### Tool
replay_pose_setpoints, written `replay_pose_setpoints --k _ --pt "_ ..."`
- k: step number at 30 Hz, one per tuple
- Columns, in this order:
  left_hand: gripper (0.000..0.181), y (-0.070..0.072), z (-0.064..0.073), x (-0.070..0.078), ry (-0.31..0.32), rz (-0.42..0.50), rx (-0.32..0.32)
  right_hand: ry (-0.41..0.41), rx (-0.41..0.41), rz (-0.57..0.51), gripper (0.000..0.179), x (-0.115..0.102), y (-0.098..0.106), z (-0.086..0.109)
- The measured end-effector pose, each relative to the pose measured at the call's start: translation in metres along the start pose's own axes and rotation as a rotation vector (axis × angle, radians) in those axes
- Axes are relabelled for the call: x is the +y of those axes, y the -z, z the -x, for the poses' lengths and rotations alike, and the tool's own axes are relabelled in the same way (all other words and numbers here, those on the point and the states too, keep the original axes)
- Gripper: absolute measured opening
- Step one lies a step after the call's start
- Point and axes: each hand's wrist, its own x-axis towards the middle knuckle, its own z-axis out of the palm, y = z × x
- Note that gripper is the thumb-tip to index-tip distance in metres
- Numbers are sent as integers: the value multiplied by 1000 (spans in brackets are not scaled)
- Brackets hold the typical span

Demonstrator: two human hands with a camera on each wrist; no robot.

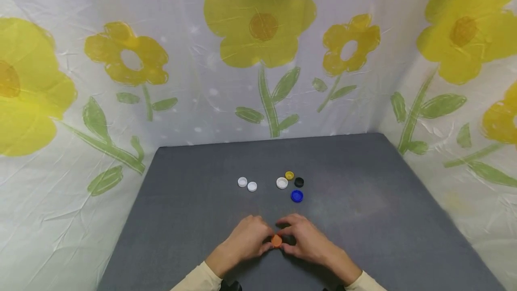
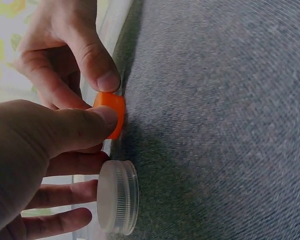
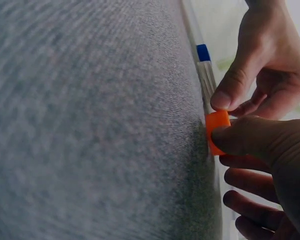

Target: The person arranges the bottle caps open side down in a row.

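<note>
A small orange cap (image 1: 276, 241) sits between the two hands near the front of the dark grey table. The left hand (image 1: 250, 236) pinches it from the left, its thumb laid on the orange side in the left wrist view. From the other side the right hand (image 1: 308, 239) grips the same cap, thumb pressed to it in the right wrist view. Beside the left hand's lower fingers, the left wrist view shows a whitish translucent ribbed cap (image 2: 118, 197); I cannot pick it out in the head view. The fingers partly cover the orange cap.
Beyond the hands lie two white caps (image 1: 247, 184) on the left. To their right is a loose group: a larger white cap (image 1: 282, 183), a yellow cap (image 1: 289, 175), a black cap (image 1: 299, 182) and a blue cap (image 1: 296, 196). Flower-printed curtains (image 1: 194, 102) surround the table (image 1: 194, 219).
</note>
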Motion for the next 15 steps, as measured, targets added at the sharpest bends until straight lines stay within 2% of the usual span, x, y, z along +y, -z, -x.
replay_pose_setpoints --k 6,9,12,15 --pt "15 1 0 3 9 -30 -17 -31 -20 -24 24 -2 -3 1" --pt "15 5 -1 4 24 -28 -49 -33 -18 -21 25 -2 -1 1" --pt "19 9 -3 3 54 -16 -96 -35 -18 -37 27 -1 4 1" --pt "26 14 -7 -1 90 -19 -100 -44 1 -46 32 3 13 0"
